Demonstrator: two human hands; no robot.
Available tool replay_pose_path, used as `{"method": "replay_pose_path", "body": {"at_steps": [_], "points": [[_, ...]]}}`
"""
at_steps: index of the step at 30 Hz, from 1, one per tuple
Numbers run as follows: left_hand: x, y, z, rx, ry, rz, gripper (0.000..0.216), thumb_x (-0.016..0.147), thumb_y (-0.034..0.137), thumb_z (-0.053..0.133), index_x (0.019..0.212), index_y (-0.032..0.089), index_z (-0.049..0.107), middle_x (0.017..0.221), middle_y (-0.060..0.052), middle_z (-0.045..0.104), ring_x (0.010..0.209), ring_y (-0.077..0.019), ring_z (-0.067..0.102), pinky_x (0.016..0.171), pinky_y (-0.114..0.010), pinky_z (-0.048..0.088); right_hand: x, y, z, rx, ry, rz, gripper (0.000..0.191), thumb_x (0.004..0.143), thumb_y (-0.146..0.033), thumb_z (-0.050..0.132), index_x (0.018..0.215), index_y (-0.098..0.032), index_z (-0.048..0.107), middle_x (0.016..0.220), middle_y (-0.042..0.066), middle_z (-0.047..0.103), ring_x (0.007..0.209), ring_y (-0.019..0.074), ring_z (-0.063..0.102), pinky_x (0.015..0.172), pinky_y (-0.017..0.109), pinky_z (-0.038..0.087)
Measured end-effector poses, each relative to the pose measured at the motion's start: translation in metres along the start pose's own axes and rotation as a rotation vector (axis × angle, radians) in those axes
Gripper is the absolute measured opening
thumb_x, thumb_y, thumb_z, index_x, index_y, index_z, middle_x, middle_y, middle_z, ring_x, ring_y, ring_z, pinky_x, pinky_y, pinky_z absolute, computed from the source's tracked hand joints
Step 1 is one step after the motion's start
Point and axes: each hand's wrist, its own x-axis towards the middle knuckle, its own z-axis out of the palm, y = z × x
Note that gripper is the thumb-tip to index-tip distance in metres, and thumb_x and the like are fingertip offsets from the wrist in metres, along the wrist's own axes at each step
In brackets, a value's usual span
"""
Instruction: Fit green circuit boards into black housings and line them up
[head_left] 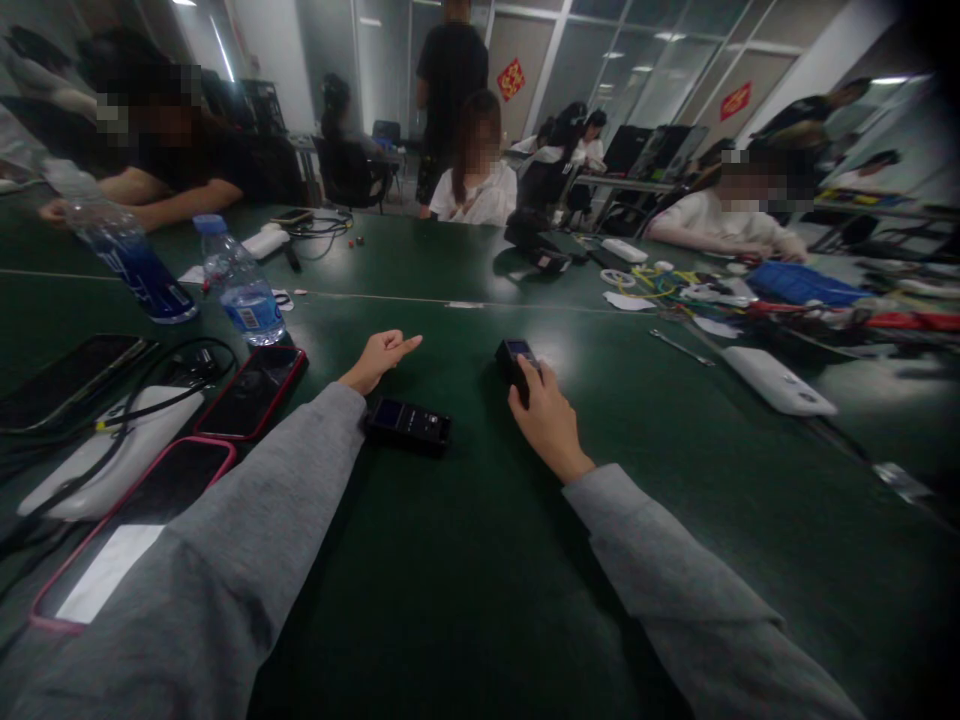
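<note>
My left hand is over the green table, one finger stretched out to the right and the others folded, with nothing visible in it. Close to its wrist, by the grey cuff, lies a black handheld device with a small screen and buttons. My right hand grips a second black handheld device on the table, farther forward. That device's small screen faces up at its far end, and my fingers cover its near part.
On the left are two water bottles, red-edged phones, a white power bank and black cables. On the right, a white power bank, tweezers, tangled wires and a blue tray lie. Several people sit beyond the table.
</note>
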Motion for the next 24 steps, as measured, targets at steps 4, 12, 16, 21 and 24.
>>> {"method": "replay_pose_path", "body": {"at_steps": [4,12,16,21,24], "points": [[0.000,0.000,0.000,-0.005,-0.008,0.004,0.064,0.072,0.053,0.083,0.062,0.023,0.028,0.055,0.010,0.029,0.050,-0.0076,0.027,0.050,-0.022,0.022,0.000,0.040,-0.011,0.023,0.023,0.116,0.057,0.097,-0.035,0.046,0.153,-0.022,0.046,0.144,0.020,0.051,0.104,0.0368,0.067,0.080,0.055,0.060],[0.000,0.000,-0.001,-0.002,-0.024,0.005,0.063,0.075,0.051,0.083,0.062,0.023,0.028,0.057,0.009,0.029,0.051,-0.0076,0.028,0.050,-0.023,0.022,-0.001,0.105,-0.014,0.062,0.134,0.235,0.059,0.093,-0.039,0.053,0.149,-0.020,0.052,0.132,0.020,0.055,0.111,0.0361,0.062,0.089,0.055,0.055],[0.001,-0.001,-0.002,0.002,-0.015,0.004,0.063,0.075,0.049,0.084,0.061,0.023,0.028,0.056,0.009,0.029,0.051,-0.0078,0.027,0.049,-0.024,0.021,0.000,0.094,-0.012,0.072,0.068,0.108,0.058,0.096,-0.041,0.052,0.151,-0.022,0.050,0.135,0.018,0.056,0.111,0.0345,0.062,0.089,0.054,0.056],[0.002,-0.004,-0.002,0.008,-0.025,0.018,0.063,0.076,0.049,0.082,0.062,0.023,0.027,0.056,0.009,0.027,0.051,-0.0077,0.026,0.049,-0.023,0.020,-0.003,0.065,-0.016,0.019,-0.007,0.025,0.057,0.100,-0.043,0.049,0.153,-0.022,0.046,0.135,0.018,0.056,0.107,0.0352,0.064,0.084,0.054,0.058],[0.003,-0.004,-0.001,0.007,-0.018,0.016,0.064,0.075,0.050,0.083,0.062,0.023,0.027,0.056,0.009,0.027,0.051,-0.0073,0.025,0.049,-0.024,0.019,-0.005,0.050,-0.018,-0.051,-0.021,0.025,0.057,0.102,-0.045,0.049,0.154,-0.021,0.045,0.134,0.019,0.056,0.101,0.0350,0.066,0.077,0.051,0.060]]}}
